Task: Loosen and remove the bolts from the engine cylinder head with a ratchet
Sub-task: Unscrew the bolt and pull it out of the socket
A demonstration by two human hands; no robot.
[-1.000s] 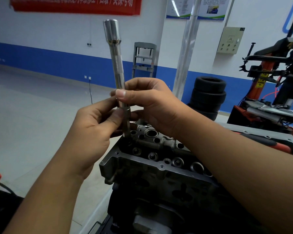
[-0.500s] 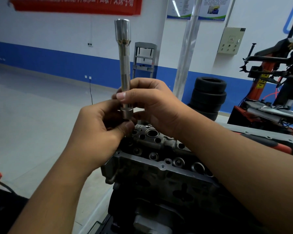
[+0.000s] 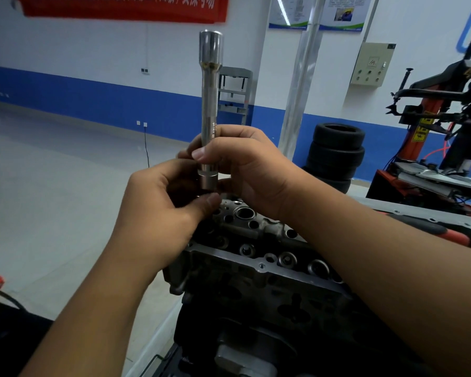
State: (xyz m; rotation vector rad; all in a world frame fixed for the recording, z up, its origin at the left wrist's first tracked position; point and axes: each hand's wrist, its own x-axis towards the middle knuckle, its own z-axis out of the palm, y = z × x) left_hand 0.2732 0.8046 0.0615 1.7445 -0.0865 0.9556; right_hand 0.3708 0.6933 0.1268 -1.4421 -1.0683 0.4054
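Fingers of the right hand (image 3: 245,170) are curled round the lower shaft of the long polished steel extension bar (image 3: 209,115), thumb across its near side; the bar stands nearly upright, its wide socket end at 12 o'clock. Fingers of the left hand (image 3: 158,208) are curled below the bar's lower end, thumb tip pressed toward the fingertips directly under the short grey steel socket (image 3: 207,180) fitted on the bar. Whether the left hand pinches a bolt there cannot be told, since the thumb and palm hide that spot.

Location of work item: the grey cast-metal engine cylinder head (image 3: 256,240) lies just below both hands, running from centre frame toward 4 o'clock. Its top face shows rows of round bores and bolt holes. The socket's lower end sits above the head's far left corner, apart from the metal surface.

Surroundings:
1. Stack of black rubber tyres (image 3: 336,153) at 2 o'clock from the hands, against the blue-and-white wall.
2. Red and black tyre-changing machine (image 3: 433,118) at 3 o'clock, at the frame's right edge.
3. Red banner with pale lettering (image 3: 125,8) on the wall at 11 o'clock.
4. Beige wall-mounted control box (image 3: 371,63) at 1 o'clock.
5. Black-and-red-handled tool (image 3: 446,232) lying on the grey flat plate beyond the right forearm.
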